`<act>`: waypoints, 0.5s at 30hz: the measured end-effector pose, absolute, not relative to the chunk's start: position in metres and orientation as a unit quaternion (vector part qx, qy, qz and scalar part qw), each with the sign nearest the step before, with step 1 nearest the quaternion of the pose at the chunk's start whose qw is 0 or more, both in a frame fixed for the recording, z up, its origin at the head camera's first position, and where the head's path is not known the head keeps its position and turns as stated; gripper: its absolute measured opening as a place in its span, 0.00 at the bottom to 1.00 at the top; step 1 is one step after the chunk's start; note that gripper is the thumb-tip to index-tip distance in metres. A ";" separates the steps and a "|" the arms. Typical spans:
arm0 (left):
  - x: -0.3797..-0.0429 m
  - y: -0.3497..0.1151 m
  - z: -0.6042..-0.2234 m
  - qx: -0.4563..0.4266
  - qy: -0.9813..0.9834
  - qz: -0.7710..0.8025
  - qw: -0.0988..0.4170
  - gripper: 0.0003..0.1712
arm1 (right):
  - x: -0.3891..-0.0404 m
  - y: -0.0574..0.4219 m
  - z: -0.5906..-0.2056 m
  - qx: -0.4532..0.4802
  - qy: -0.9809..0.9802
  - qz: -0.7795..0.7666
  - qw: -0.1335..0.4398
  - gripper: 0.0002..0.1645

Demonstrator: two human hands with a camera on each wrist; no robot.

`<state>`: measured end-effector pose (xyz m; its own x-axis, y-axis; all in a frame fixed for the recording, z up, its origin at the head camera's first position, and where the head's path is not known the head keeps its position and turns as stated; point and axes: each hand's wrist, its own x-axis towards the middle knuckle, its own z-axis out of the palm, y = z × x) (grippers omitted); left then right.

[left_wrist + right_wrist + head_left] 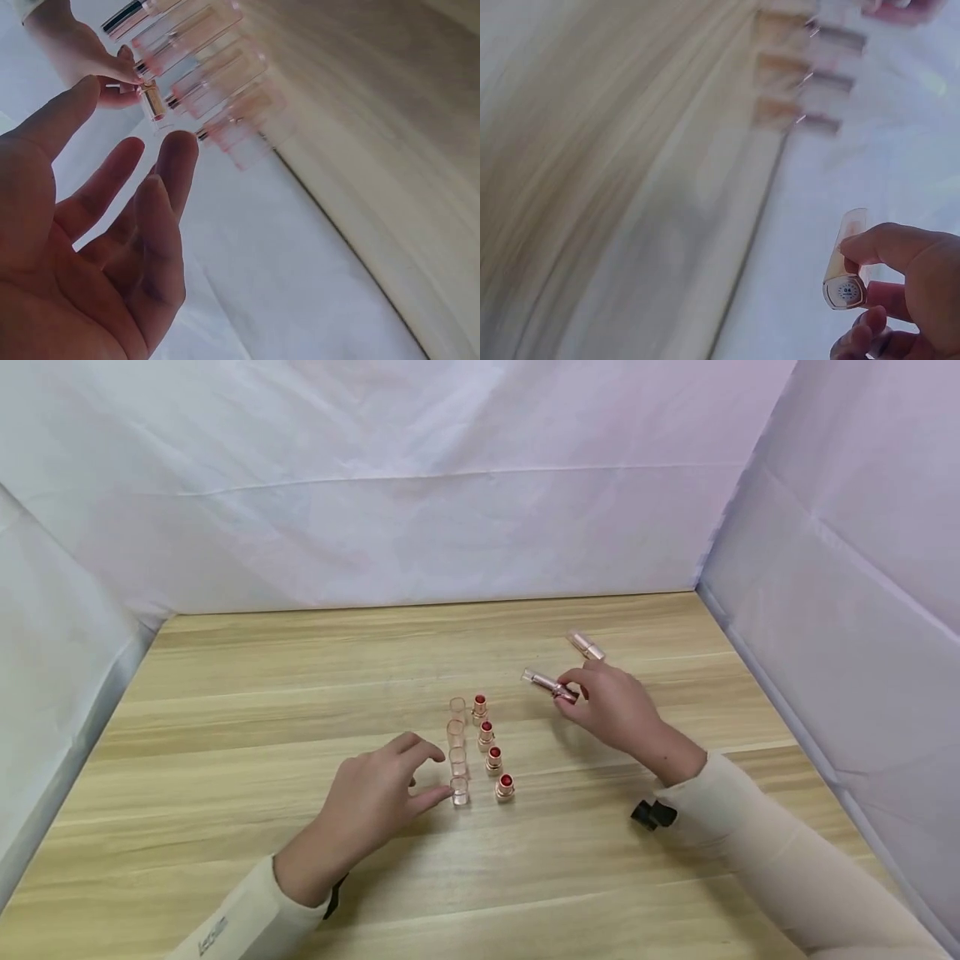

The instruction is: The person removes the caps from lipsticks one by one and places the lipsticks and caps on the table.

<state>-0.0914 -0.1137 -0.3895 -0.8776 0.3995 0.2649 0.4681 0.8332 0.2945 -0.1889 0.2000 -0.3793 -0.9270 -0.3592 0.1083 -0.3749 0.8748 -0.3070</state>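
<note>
Left sleeve: cream (251, 906), with dark lettering, slanting up from the bottom of the frame at lower left.
Left hand: released (378, 789), lower centre of the frame, palm turned inward; thumb and forefinger reach right in a loose, parted curve. The thumb tip comes right by the nearest cap; from here I can't tell whether they touch.
Caps: four (458, 762), clear with a pinkish tint, standing in a column at the centre, just right of that hand.
Lipsticks: four (493, 760), uncapped and upright, in a slightly slanting column just right of the caps; shiny rose-gold bodies, deep red tips.
Held tube: a capped lipstick (542, 681), right of centre and above the table, tilted, its clear end toward the upper left and its base in the fingers. The right wrist view shows a round white label on the base, reading 04.
Far tube: another capped one (587, 645), rose-gold and clear, lying on the table beyond the held tube.
Right hand: grasping the held tube (618, 706), thumb and forefinger pinching near its base, the other fingers bent beneath; the wrist comes in from the lower right.
Right sleeve: cream (787, 860), filling the lower right, a black fitting (652, 814) beside its cuff.
Table: pale wood grain (262, 693).
</note>
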 end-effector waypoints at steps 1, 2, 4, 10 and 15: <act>-0.091 -0.113 -0.388 -0.229 -0.950 -0.182 0.105 0.21 | -0.185 0.197 -0.377 0.195 -0.966 0.165 0.029 0.14; -0.092 -0.113 -0.387 -0.231 -0.948 -0.187 0.115 0.21 | -0.181 0.194 -0.374 0.199 -0.965 0.166 0.033 0.14; -0.092 -0.112 -0.385 -0.234 -0.942 -0.197 0.136 0.22 | -0.175 0.188 -0.369 0.205 -0.963 0.169 0.037 0.13; -0.099 -0.109 -0.377 -0.238 -0.926 -0.220 0.192 0.28 | -0.163 0.169 -0.358 0.246 -0.949 0.191 0.053 0.11; -0.107 -0.102 -0.371 -0.251 -0.920 -0.224 0.202 0.29 | -0.156 0.158 -0.356 0.286 -0.933 0.215 0.048 0.09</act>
